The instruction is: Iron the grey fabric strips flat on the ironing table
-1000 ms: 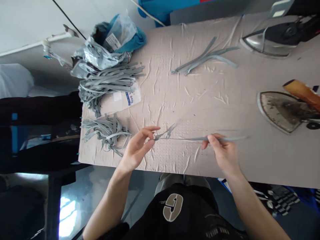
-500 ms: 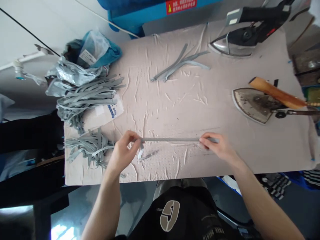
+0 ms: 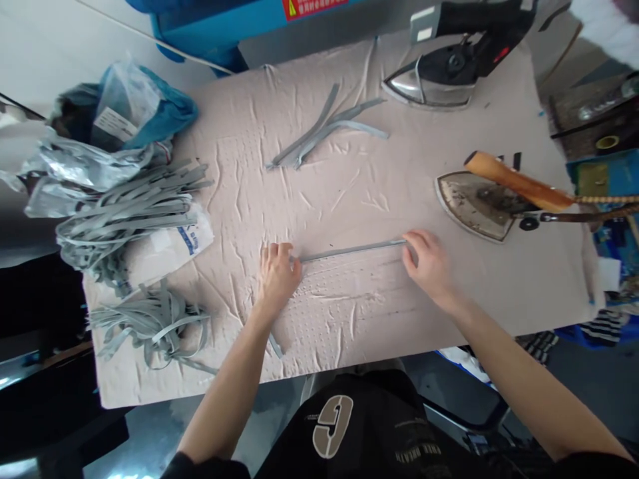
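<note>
A narrow grey strip (image 3: 352,251) lies nearly straight across the cloth-covered table (image 3: 479,279), between my two hands. My left hand (image 3: 279,271) is closed on its left end, fingers bent down to the cloth. At the other end, the thumb and forefinger of my right hand (image 3: 424,261) pinch the strip. A short grey tail (image 3: 275,345) shows below my left wrist. Further back lie several loose grey strips (image 3: 324,130).
Two bundles of grey strips (image 3: 134,206) (image 3: 160,326) lie at the left, beside a blue bag (image 3: 170,106). At the right are a black-handled iron (image 3: 449,73) and a wooden-handled iron (image 3: 474,199). A blue frame (image 3: 210,30) stands behind.
The view has shifted to the right. Both hands have moved a little away from the table's front edge with the strip, which now slants slightly and lies against the cloth.
</note>
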The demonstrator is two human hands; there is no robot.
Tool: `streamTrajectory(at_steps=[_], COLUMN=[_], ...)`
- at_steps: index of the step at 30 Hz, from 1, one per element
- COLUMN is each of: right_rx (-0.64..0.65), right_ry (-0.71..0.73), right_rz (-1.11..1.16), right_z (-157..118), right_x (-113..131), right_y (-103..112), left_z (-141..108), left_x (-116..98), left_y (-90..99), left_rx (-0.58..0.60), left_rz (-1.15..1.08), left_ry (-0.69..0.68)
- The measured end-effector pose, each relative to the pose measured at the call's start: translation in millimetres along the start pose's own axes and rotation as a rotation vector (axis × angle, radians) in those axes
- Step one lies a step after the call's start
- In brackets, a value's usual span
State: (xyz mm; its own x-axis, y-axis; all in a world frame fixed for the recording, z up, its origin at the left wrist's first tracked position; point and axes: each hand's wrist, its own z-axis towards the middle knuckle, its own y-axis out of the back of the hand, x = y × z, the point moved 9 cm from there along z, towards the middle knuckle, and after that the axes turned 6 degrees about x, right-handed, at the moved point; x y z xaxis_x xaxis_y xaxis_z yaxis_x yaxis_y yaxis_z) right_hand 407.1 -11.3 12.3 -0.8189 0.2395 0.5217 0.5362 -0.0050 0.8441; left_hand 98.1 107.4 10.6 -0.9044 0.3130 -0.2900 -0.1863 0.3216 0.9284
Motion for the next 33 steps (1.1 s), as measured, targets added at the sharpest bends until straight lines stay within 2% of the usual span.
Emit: streamTrajectory(at_steps=[2,4,7,8,10,13,16,22,28,33], right_rx=[0.010,0.018,0.005,0.009,0.027,0.058,0.085,0.060,0.031,0.078], right_ry=[0.212,0.352,0.411,0.415,0.422,0.428,0.429,0.426,0.455,0.471], right_rz=[-0.118,-0.228,-0.327,-0.341,-0.351,-0.346,-0.333,-0.334,-0.404,-0.401], right_z=[-18,-33,-43,-44,-46,-47,-47,-46,-48,-45], right_x=[19,29,28,27,25,21,14,0,-2,-2], right_y=[-12,-25,-37,-39,-41,-41,-41,-34,-30,-24], left_z=[-5,-11,-18,-20,-20,-17,-17,-19,-19,-19], left_x=[-35,-83,-152,-167,-185,-189,-185,-187,-193,-201], left_y=[3.5,-10.2,-45.4,-56.9,-76.1,-93.4,-100.5,-104.7,-106.0,-107.4], left_rx=[-0.110,-0.097,0.001,0.026,0.050,0.043,0.044,0.086,0.137,0.185], left_rz=[0.004,-0.049,-0.138,-0.160,-0.177,-0.135,-0.080,0.026,0.058,0.082], left_ry=[-0.131,-0.298,-0.505,-0.546,-0.583,-0.593,-0.601,-0.610,-0.561,-0.524])
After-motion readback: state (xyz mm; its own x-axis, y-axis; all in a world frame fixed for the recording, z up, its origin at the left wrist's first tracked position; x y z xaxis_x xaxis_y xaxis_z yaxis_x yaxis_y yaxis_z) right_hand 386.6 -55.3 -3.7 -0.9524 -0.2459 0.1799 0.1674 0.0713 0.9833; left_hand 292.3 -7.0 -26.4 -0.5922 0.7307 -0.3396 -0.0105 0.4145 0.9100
